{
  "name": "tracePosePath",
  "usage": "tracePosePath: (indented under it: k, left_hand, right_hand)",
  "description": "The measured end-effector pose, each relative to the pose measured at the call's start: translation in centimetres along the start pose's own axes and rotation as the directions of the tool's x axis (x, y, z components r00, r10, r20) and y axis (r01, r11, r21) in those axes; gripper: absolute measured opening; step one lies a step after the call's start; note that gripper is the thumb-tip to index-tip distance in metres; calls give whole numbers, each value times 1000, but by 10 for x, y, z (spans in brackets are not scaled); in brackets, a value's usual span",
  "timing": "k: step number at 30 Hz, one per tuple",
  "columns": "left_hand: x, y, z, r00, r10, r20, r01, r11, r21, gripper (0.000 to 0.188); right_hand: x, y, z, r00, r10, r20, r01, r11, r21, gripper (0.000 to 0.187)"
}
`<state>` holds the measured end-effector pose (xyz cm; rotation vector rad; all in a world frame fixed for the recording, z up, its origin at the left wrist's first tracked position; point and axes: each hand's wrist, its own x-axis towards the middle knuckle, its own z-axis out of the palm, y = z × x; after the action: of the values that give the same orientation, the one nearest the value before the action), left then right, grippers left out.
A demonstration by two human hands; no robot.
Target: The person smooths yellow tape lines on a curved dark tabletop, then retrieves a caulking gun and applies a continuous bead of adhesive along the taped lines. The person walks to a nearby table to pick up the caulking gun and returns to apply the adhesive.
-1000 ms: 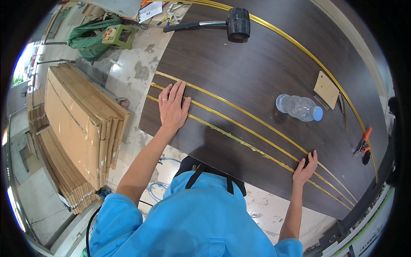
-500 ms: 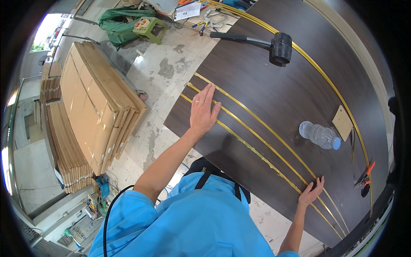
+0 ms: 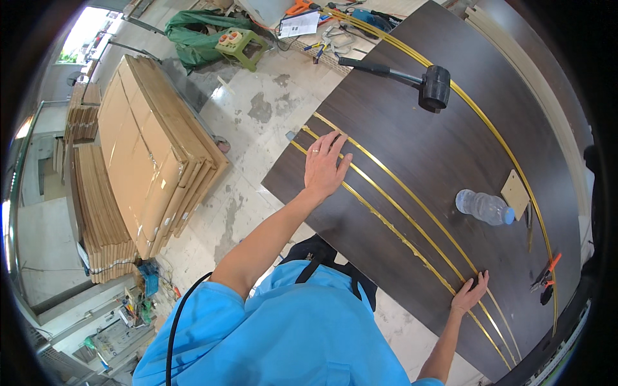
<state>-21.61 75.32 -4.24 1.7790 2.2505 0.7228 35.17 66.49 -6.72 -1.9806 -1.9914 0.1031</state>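
The strips [image 3: 412, 222] look glossy metallic, the panel [image 3: 380, 116] smooth and wood-grained.

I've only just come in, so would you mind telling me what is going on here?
A person in a blue shirt stands at a dark board with narrow gold strips laid along it. The left hand rests palm down over strips near one end, and the right hand rests on them toward the other. Neither holds a tool: a black mallet, a clear bottle with a blue cap and an orange-handled hand tool lie on the board.
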Motion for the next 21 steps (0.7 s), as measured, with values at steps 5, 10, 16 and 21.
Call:
tracePosePath:
  k: [5, 10, 16, 21]
  left_hand:
    - [16, 10, 0, 999, -47, -13, 48, 998, 42, 39]
    - [42, 5, 9, 994, -104, -20, 105, 992, 66, 27]
    - [66, -21, 8, 877, -347, 331, 467, 774, -428, 26]
    - [69, -11, -24, 743, -328, 583, 667, 429, -609, 14]
  right_hand:
    - [0, -19, 3, 991, 113, -65, -118, 990, -78, 38]
    - [-2, -31, 7, 883, 429, -192, -437, 899, -2, 34]
    - [8, -5, 11, 808, 578, -113, -535, 800, 273, 24]
    - [11, 1, 17, 716, 698, 8, -604, 614, 508, 19]
